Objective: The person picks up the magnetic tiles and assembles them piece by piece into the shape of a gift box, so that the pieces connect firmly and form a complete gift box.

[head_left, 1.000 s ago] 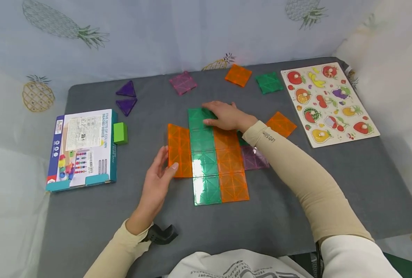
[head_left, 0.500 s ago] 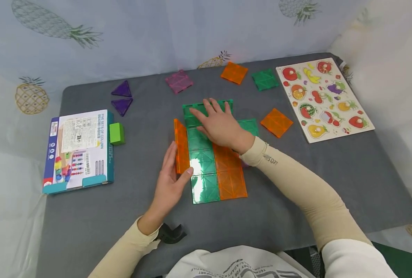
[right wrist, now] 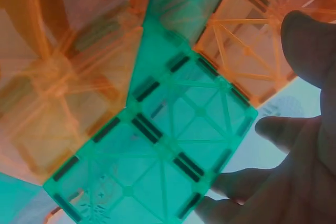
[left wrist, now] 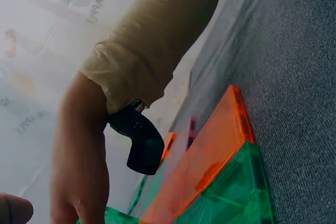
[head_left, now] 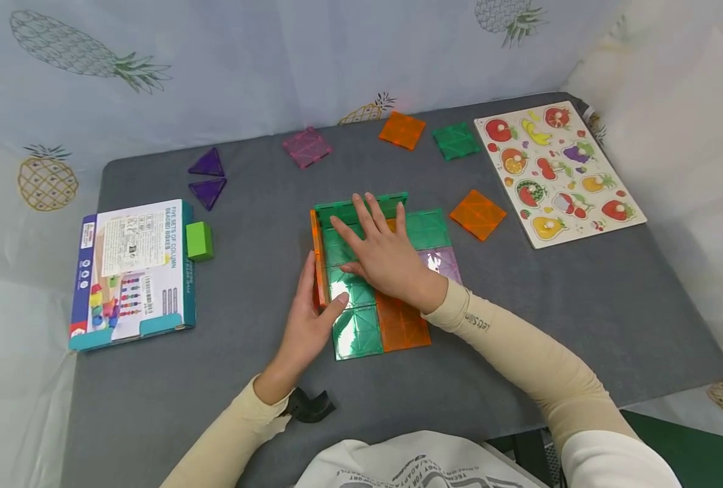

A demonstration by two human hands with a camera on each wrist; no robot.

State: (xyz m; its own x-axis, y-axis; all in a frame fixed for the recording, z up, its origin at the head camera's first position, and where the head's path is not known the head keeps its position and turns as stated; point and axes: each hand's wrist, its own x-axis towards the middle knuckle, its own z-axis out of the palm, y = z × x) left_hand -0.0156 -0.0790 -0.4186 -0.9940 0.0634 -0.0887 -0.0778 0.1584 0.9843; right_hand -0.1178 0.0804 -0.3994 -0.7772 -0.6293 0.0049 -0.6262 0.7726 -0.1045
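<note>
Translucent magnetic tiles form a joined sheet on the grey table, with a green column point(head_left: 358, 332) beside an orange column point(head_left: 405, 325). Along its left side an orange tile panel point(head_left: 319, 261) stands upright. My left hand point(head_left: 297, 332) rests its straight fingers against the panel's outer face, thumb on the near side. At the far edge a green tile panel point(right wrist: 152, 135) stands raised. My right hand point(head_left: 391, 261) reaches over the sheet, fingers spread and straight toward that panel; in the right wrist view the fingertips point(right wrist: 231, 182) are at its edge. The palm hides part of the orange column.
Loose tiles lie around: purple triangles point(head_left: 207, 192), a pink square point(head_left: 307, 147), orange squares point(head_left: 478, 215) and a green square point(head_left: 456, 141). A boxed toy point(head_left: 132, 271) and a green block point(head_left: 199, 241) stand left. A fruit puzzle board point(head_left: 559, 173) lies right.
The orange panel on the left has swung up to upright, with my left hand moving right against it. The far green panel has risen too. My right hand has spread its fingers and come nearer.
</note>
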